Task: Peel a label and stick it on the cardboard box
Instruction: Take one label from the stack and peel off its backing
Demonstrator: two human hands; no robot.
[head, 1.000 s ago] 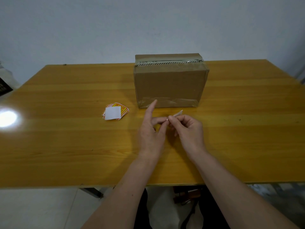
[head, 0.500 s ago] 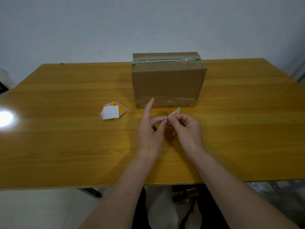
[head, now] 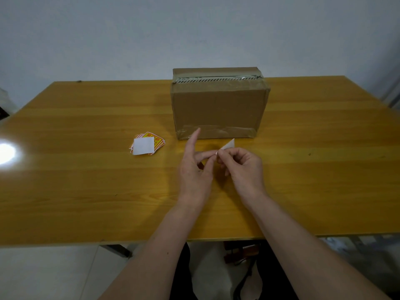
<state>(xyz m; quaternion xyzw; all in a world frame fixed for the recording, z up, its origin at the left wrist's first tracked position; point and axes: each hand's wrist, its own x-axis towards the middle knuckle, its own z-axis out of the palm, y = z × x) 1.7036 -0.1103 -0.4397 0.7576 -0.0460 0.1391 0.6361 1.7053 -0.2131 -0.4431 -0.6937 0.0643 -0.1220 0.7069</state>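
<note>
A brown cardboard box [head: 219, 105], taped shut along its top, stands upright at the table's far middle. In front of it both hands meet over the table around one small white label [head: 229, 144], seen edge-on, whose corner sticks up. My right hand [head: 242, 169] pinches it between thumb and forefinger. My left hand [head: 194, 169] touches its left end with a fingertip and thumb, the forefinger pointing up. A small fan of red-and-yellow labels [head: 147, 145] lies to the left with a white square on top.
The wooden table [head: 86, 180] has a bright light glare at its left edge. A pale wall rises behind it. Under the near edge I see my dark-clothed legs and a light floor.
The label's free corner has risen a little higher between my hands. Both hands stay in the same spot in front of the box.
</note>
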